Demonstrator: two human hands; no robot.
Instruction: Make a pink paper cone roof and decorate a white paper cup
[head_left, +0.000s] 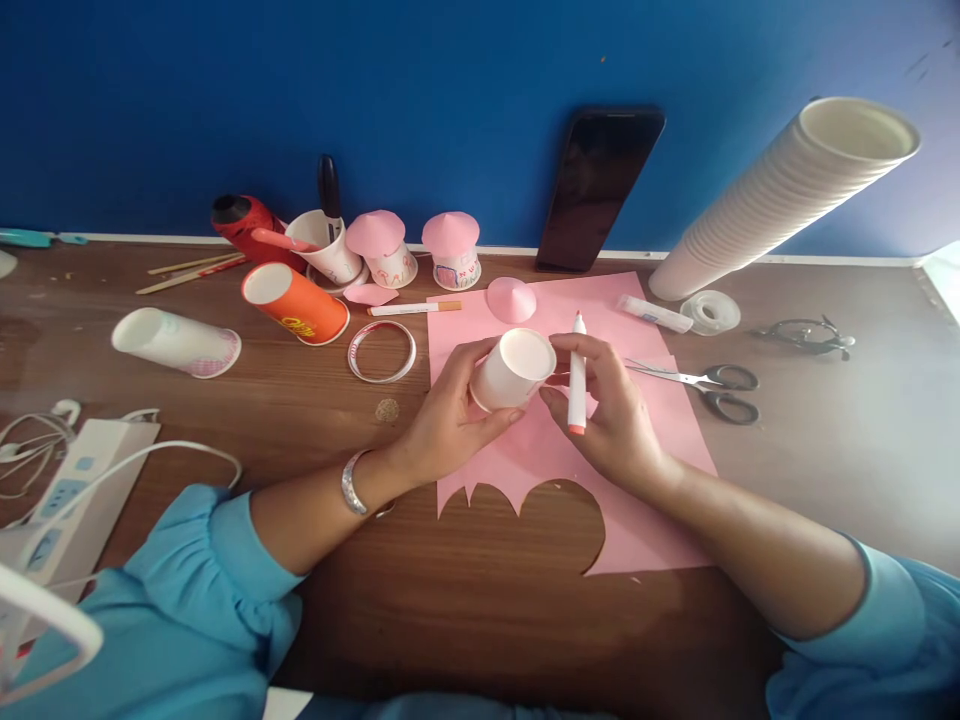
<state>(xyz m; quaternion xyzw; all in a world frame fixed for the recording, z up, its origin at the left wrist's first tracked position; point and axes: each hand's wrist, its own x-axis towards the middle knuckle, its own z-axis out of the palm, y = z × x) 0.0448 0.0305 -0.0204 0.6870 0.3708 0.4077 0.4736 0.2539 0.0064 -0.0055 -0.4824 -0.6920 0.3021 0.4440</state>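
Observation:
My left hand [454, 415] is wrapped round a white paper cup [516, 368], which is upside down and tilted, its closed base facing up. In my right hand [611, 420] is a white marker [577, 375] with orange ends, held upright between thumb and fingers beside the cup. Some of the right fingertips are near the cup's side; whether they touch it I cannot tell. Beneath both hands lies a sheet of pink paper [660, 475] with curved pieces cut from its near edge. A small pink paper cone [512, 299] rests on the sheet just beyond the cup.
Two cups with pink cone roofs [390, 268] [456, 268] stand at the back. Scissors [709, 380], a tape roll [710, 312] and glasses [806, 336] lie right, below a tall cup stack [780, 200]. A phone [604, 185] leans on the wall. An orange cup [304, 310] stands left.

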